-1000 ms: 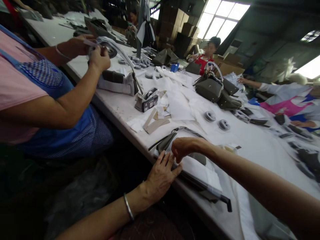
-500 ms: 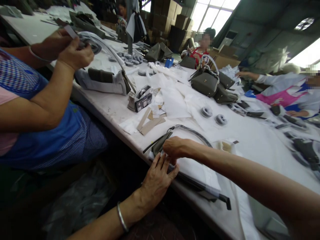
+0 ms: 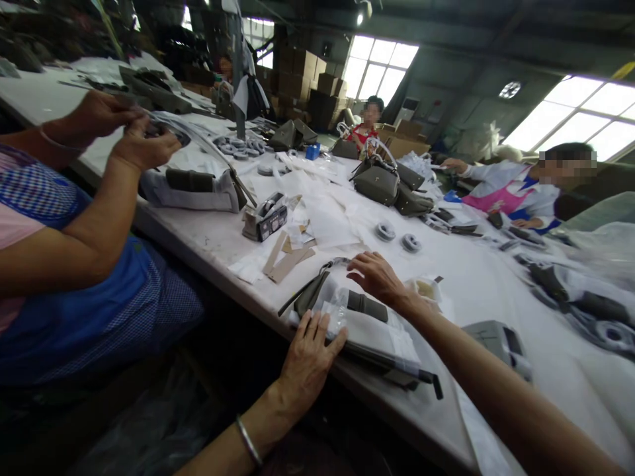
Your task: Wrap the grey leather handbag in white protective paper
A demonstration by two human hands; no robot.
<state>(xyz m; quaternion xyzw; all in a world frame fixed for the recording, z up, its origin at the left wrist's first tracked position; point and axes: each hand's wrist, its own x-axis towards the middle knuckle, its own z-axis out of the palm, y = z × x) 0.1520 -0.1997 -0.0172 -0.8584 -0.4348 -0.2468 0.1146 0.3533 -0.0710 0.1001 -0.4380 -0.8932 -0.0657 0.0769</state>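
- The grey bag is lying flat at the near edge of the white table, in the lower middle of the frame, partly wrapped in white paper and clear film.
- Its long axis is running from the middle left down toward the lower right, along the table edge.
- The left hand is resting open, palm down, on the left end of the bag; the fingers are spread and are grasping nothing.
- The right hand is reaching from the right and is lying loosely open over the upper side of the bag, near the dark handle.
- A small cup is standing just beside the right wrist.
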